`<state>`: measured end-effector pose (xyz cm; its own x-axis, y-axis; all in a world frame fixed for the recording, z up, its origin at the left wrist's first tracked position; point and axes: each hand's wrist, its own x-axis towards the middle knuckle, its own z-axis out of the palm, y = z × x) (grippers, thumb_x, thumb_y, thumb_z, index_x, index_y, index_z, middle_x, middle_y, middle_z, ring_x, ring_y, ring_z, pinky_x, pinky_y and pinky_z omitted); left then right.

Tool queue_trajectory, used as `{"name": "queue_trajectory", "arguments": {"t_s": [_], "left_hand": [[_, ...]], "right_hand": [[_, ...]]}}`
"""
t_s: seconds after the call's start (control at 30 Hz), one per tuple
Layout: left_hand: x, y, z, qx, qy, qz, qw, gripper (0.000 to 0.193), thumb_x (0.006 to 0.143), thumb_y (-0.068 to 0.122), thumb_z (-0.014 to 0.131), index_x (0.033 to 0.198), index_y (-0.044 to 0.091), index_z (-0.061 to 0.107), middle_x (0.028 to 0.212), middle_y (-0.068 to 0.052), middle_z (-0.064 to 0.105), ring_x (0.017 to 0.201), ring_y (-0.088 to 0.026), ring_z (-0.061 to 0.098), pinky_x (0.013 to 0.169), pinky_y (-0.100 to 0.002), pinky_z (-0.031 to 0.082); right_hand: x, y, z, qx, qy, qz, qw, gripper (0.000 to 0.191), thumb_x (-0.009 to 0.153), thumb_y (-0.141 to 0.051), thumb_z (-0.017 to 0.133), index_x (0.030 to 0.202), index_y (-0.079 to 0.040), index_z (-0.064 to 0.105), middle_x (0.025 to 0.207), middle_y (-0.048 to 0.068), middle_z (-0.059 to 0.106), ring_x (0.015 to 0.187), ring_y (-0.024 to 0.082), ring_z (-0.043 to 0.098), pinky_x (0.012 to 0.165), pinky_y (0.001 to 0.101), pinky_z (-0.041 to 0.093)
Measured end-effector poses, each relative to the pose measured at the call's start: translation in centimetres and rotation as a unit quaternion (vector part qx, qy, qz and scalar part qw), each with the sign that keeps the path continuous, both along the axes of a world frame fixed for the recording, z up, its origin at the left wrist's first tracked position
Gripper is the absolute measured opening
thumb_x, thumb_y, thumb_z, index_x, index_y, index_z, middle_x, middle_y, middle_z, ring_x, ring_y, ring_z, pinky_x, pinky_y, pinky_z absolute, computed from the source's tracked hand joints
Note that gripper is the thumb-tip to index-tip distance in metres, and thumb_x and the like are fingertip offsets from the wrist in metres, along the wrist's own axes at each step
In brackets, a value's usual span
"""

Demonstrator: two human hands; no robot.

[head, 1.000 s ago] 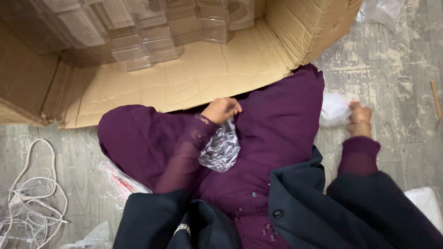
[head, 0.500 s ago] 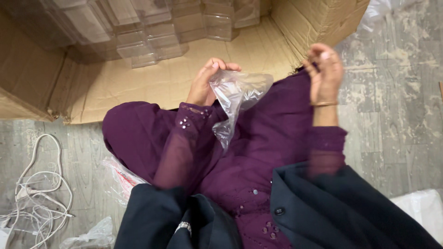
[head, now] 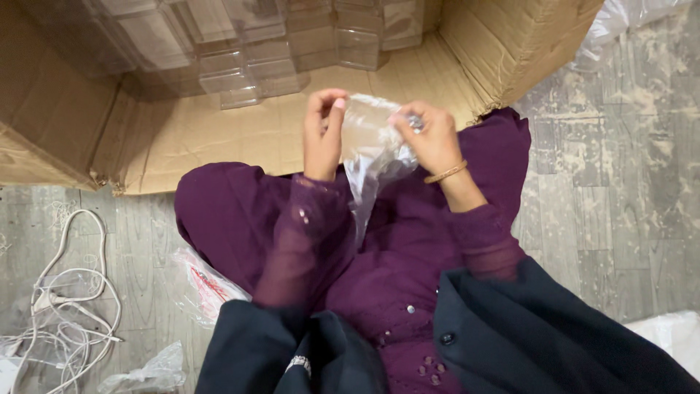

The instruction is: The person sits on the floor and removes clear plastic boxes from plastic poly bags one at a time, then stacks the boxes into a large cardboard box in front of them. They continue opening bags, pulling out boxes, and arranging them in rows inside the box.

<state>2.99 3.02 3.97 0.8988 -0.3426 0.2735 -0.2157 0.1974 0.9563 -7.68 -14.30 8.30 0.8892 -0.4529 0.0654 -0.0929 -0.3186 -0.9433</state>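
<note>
Hands hold one clear plastic bag (head: pixel 372 146) between them, above the lap. Left hand (head: pixel 323 131) pinches the bag's upper left edge; right hand (head: pixel 430 137) grips its upper right edge, a bangle (head: pixel 446 173) on the wrist. Behind: an open cardboard box (head: pixel 219 135) containing clear plastic cases (head: pixel 240 51). White cables (head: pixel 65 306) lie on the floor at left.

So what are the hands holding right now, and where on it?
Both hands hold a clear plastic bag by its top edge: left hand pinches the left corner, right hand the right. The rest hangs down over the lap.
</note>
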Motion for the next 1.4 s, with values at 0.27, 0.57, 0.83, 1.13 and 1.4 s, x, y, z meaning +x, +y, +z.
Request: {"name": "queue_trajectory", "arguments": {"t_s": [0.27,0.57,0.83,1.13,1.4], "left_hand": [[-2.6,3.7,3.8,0.018,0.384,-0.421,0.822,0.073,0.101,0.063,0.025,0.128,0.007,0.063,0.112,-0.018,0.073,0.090,-0.020,0.073,0.079,-0.028,0.060],[3.6,4.8,-2.6,-0.090,0.371,-0.229,0.895,0.033,0.102,0.021,0.072,0.127,0.001,0.064,0.112,-0.009,0.068,0.093,-0.016,0.067,0.082,-0.032,0.057],[5.7,6.7,-7.0,-0.042,0.320,-0.235,0.917,0.024,0.097,0.008,0.069,0.119,0.000,0.069,0.110,-0.005,0.074,0.094,-0.015,0.071,0.083,-0.029,0.059],[4.2,6.9,-8.8,-0.073,0.239,-0.133,0.959,0.027,0.103,0.012,0.069,0.125,-0.003,0.074,0.107,-0.003,0.072,0.092,-0.008,0.063,0.081,-0.022,0.049],[4.4,6.0,-9.4,-0.115,0.290,-0.138,0.940,0.027,0.105,0.026,0.058,0.104,0.003,0.072,0.097,0.000,0.073,0.089,-0.008,0.065,0.082,-0.023,0.051]], "right_hand": [[-0.5,1.5,3.2,-0.127,-0.124,-0.045,0.983,0.010,0.102,-0.009,0.072,0.109,-0.002,0.070,0.091,0.007,0.073,0.080,0.011,0.067,0.073,0.0264,0.054],[-2.8,8.7,1.2,-0.136,-0.070,0.376,0.914,0.014,0.098,-0.015,0.068,0.108,-0.005,0.069,0.098,0.012,0.073,0.089,0.028,0.074,0.080,0.0357,0.058],[-0.2,7.6,1.2,-0.076,-0.179,0.271,0.943,0.027,0.096,-0.022,0.075,0.118,-0.007,0.070,0.124,0.012,0.071,0.121,0.030,0.067,0.106,0.0409,0.051],[6.9,3.6,-9.6,0.088,0.087,0.125,0.984,0.019,0.095,-0.015,0.076,0.104,0.002,0.076,0.084,0.002,0.074,0.074,0.010,0.064,0.066,0.0250,0.053],[8.7,4.5,-10.8,0.399,0.005,0.082,0.913,0.017,0.093,-0.015,0.073,0.102,-0.001,0.076,0.089,0.003,0.077,0.079,0.011,0.071,0.073,0.0257,0.059]]}}
